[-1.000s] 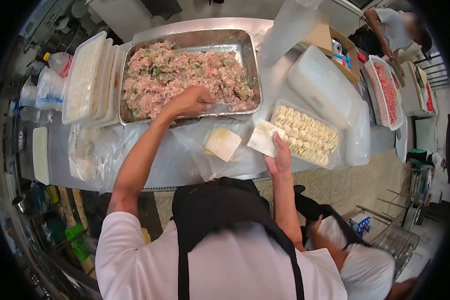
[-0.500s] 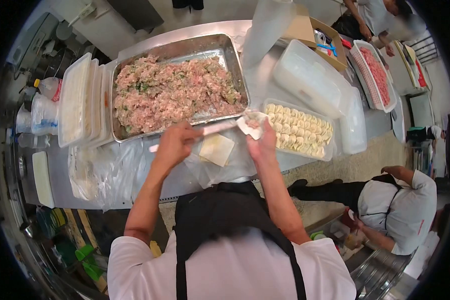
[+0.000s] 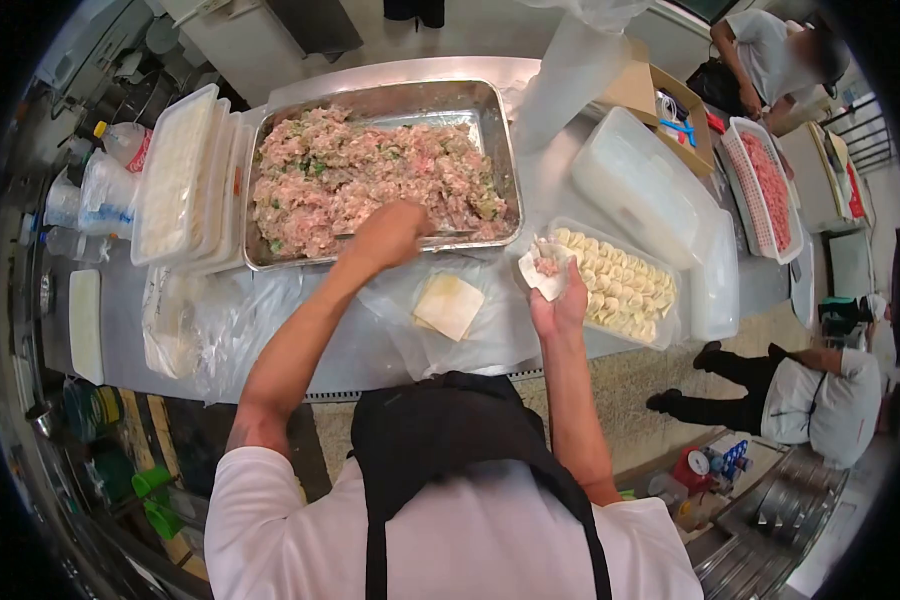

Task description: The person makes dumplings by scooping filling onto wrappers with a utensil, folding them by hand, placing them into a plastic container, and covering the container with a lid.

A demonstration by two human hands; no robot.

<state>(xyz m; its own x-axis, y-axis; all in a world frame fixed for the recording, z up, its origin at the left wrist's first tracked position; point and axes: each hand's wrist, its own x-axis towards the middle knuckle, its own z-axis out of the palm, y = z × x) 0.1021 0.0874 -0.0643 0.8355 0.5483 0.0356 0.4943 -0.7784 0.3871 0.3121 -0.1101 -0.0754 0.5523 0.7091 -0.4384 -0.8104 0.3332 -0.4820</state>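
My left hand is closed on a flat spatula, whose blade lies low at the near edge of the meat filling. That minced filling, flecked with green, spreads through a large steel tray. On the right, my right hand holds up a pale dumpling wrapper with a small lump of meat on it. Square wrappers lie stacked on plastic between my two hands. Beside my right hand, rows of folded dumplings fill a clear plastic tray.
Lidded plastic boxes stand stacked left of the steel tray. Empty clear containers lie at the right, near a cardboard box and a basket of pink meat. Two co-workers, one standing person and another person, are at the right.
My left hand has moved with the spatula from the wrapper to the filling in the steel tray. My right hand still holds the filled wrapper. The co-worker at lower right has shifted.
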